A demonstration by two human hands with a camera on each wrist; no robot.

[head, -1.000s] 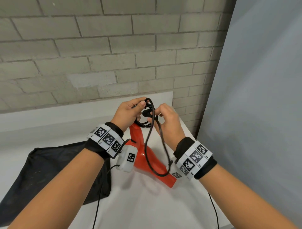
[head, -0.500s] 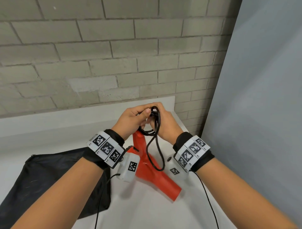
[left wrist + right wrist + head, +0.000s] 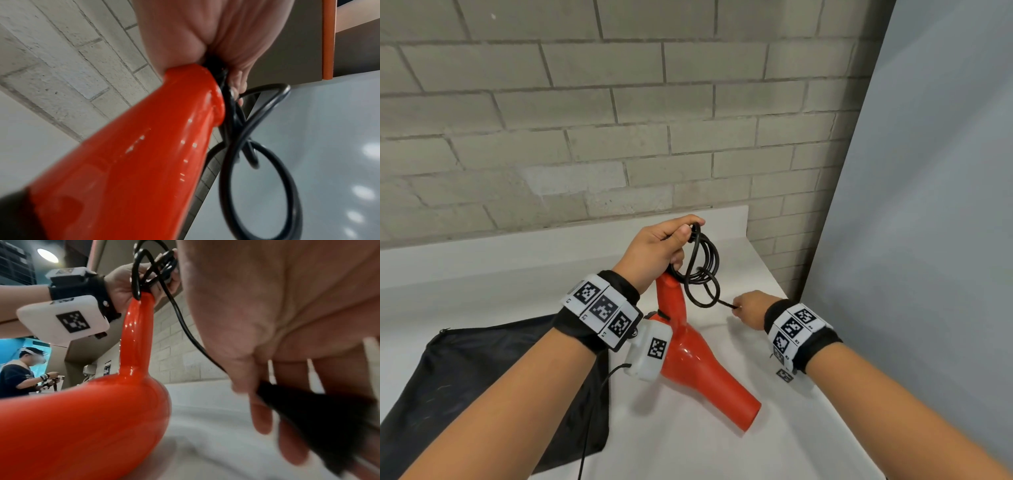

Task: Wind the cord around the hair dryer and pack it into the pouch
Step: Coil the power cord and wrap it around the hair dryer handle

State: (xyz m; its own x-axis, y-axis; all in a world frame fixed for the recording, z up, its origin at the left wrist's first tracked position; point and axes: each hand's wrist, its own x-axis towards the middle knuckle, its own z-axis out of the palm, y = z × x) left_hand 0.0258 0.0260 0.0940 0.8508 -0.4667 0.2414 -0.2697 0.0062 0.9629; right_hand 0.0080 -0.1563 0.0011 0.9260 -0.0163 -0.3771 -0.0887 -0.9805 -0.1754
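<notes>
On the white bench (image 3: 722, 445) by a brick wall, our left hand (image 3: 657, 251) clamps black cord loops (image 3: 702, 270) at the glossy red plastic hair dryer (image 3: 702, 363) handle, right hand (image 3: 751, 308) fingers pinch the cord's free end, winding unfinished, black fabric pouch (image 3: 465, 377) unpacked.

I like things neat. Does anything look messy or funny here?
Yes: the black cord isn't wound around the red hair dryer. It hangs in loose, crossed loops bunched at the handle's tip, held there by the left hand. The right hand holds its end off to the side. Nothing looks broken.
</notes>
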